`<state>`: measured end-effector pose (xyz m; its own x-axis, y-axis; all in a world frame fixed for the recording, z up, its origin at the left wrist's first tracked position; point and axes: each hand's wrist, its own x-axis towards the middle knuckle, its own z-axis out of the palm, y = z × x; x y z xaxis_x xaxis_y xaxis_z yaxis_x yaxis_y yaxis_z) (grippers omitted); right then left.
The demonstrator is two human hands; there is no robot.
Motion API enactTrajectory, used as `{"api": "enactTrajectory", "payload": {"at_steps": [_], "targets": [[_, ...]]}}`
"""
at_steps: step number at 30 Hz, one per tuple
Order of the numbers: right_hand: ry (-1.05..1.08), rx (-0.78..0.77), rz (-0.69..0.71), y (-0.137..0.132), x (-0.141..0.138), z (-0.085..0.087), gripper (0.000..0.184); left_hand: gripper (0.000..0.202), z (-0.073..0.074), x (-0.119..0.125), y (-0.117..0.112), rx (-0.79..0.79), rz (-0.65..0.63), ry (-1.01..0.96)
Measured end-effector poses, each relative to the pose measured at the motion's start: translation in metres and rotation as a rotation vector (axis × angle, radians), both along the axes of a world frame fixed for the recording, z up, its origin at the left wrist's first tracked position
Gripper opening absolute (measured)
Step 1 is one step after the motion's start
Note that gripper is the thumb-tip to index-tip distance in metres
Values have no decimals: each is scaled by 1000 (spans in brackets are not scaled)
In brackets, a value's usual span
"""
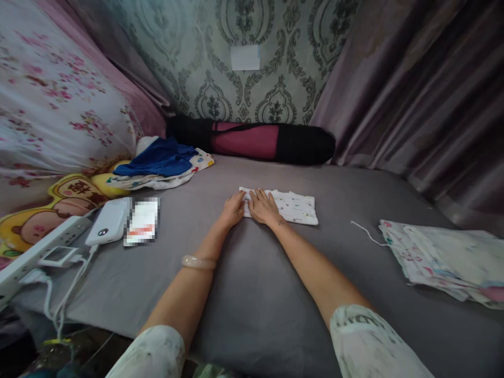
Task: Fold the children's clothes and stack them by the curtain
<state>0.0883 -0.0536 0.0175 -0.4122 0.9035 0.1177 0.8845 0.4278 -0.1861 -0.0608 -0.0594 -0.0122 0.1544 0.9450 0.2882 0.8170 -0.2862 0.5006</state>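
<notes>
A small white folded garment or cloth (297,207) with a tiny printed pattern lies flat on the grey sheet (252,294) in front of me. My right hand (263,206) rests palm down on its left part, fingers stretched out and slightly apart. Against its left end lies my left hand (233,208), fingers extended forward and touching the edge of the cloth. The two hands are close together, almost side by side. Beyond my right hand, the cloth's right half is uncovered.
Folded printed cloths (444,257) are stacked at the right. Back left lie a blue garment (157,157) and patterned cloth. A power bank (110,220), a blurred packet-like item (142,223) and a power strip (43,252) with cables sit left. A black-and-red long bag (244,140) lines the wall.
</notes>
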Motion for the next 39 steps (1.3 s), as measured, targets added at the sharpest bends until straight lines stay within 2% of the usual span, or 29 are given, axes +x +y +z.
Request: {"api": "enactTrajectory", "payload": {"at_steps": [3,7,12,21,24,28,32,39], "targets": [[32,-62,4,3,6,8,55,46,4,4,-2,23,9,23],[46,15,-56,2,29,17,55,44,13,14,-9,49,-4,89],[-18,-16,-76,-4,55,11,55,47,22,24,-19,-24,-38,188],[5,42,-80,-3,54,-5,50,55,23,27,-22,-91,-37,241],[17,17,-72,-1,55,-4,51,58,26,29,-24,-101,-23,253],[50,-71,-63,-1,64,6,55,63,26,28,-24,-87,-30,274],[45,-33,-115,-6,84,15,57,63,21,26,-21,-67,-45,295],[-17,-35,-128,-15,104,3,55,64,21,26,-21,-70,-53,323]]}}
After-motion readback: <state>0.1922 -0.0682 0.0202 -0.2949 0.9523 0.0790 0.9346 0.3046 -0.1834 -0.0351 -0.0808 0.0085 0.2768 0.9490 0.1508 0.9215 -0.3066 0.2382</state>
